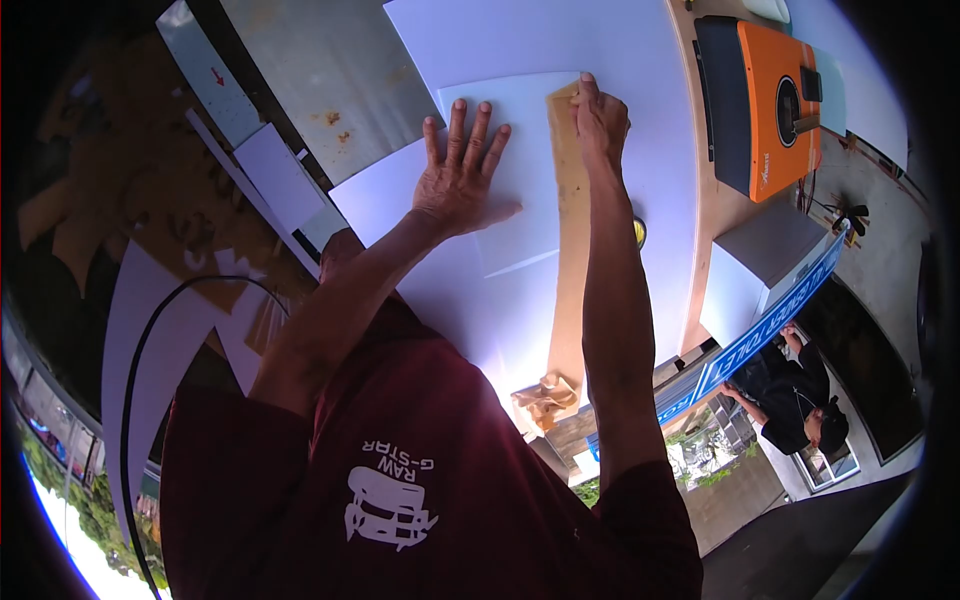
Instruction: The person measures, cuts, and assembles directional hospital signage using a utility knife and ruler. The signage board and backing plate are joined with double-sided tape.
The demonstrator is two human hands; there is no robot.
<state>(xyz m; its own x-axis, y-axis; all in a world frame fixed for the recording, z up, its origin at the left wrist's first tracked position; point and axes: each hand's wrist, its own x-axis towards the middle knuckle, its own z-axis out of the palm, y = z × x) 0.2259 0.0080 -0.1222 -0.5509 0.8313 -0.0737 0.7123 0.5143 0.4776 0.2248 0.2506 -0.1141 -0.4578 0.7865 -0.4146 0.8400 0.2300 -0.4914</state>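
Observation:
My left hand point(458, 185) lies flat with spread fingers on a pale, smooth sheet point(520, 170), which rests on a larger white board point(640, 130). Along the sheet's right side runs a long brown strip point(571, 210), perhaps paper. At the strip's far end, the fingers of my right hand point(602, 120) are closed on its corner. My right forearm passes beside the strip. Nearer my body, crumpled brown paper point(547, 400) sits by the strip's near end.
An orange and black machine point(765, 110) stands on the right, with a grey box point(765, 250) and a blue lettered sign point(770, 325) below it. Another person point(800, 400) in dark clothes holds the sign. White offcuts point(280, 175) and a black cable point(135, 370) lie left.

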